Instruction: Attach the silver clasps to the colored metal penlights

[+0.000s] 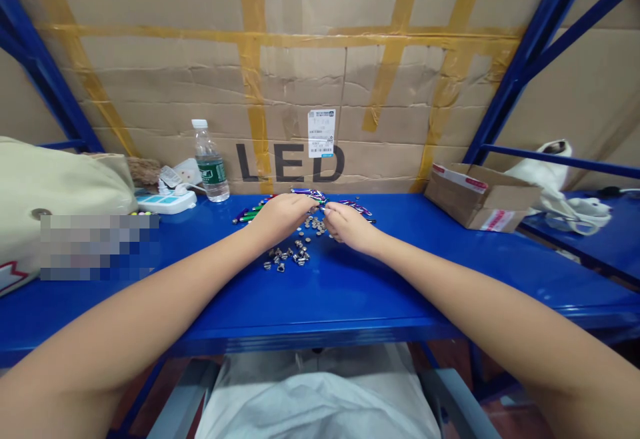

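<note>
My left hand and my right hand meet fingertip to fingertip above the middle of the table. Both are closed in a pinch. A tiny part shows between the fingertips, too small to name. Just below them lie several small round silvery discs. Nearer to me is a loose scatter of small shiny metal fittings. Behind my left hand are slim green and blue pen-like tubes, partly hidden by it. More tubes, purple and patterned, lie behind my right hand.
A water bottle stands at the back left beside a white power strip. A cream bag fills the left side. An open cardboard box sits at the right. A taped cardboard wall closes off the blue table's back.
</note>
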`<state>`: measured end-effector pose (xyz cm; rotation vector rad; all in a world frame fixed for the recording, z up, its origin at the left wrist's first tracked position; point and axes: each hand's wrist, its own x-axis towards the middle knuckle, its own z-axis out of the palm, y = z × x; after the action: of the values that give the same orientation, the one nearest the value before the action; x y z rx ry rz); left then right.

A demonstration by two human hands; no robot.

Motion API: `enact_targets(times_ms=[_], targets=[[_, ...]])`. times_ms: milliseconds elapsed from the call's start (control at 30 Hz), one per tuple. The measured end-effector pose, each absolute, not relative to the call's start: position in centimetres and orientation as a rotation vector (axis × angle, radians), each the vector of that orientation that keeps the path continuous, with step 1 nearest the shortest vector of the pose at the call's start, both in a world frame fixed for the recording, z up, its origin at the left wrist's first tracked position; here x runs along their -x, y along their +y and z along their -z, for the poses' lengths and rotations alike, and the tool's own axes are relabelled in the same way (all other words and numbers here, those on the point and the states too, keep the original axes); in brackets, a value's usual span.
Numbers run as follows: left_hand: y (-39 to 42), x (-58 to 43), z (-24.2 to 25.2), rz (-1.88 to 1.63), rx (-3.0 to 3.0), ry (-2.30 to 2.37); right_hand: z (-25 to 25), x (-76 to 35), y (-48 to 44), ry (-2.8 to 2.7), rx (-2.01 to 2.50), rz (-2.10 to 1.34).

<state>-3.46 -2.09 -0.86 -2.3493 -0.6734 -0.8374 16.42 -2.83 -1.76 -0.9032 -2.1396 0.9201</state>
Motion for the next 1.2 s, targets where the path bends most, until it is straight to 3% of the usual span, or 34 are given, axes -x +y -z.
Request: enact_targets(times_ms=[367, 700, 1200], targets=[[-3.9, 1.5, -0.1, 0.392, 2.241, -1.035, 1.4, -16.1, -2.6, -2.257, 1.087, -0.329], [-5.0, 0.4, -0.7, 0.190, 2.200, -1.188, 1.4, -15.7, -2.7, -2.288, 1.205, -0.211], [-5.5, -1.2, -0.1, 0.206, 2.132, -1.490, 1.5, -15.7, -2.3, -2.342, 1.227, -0.054]])
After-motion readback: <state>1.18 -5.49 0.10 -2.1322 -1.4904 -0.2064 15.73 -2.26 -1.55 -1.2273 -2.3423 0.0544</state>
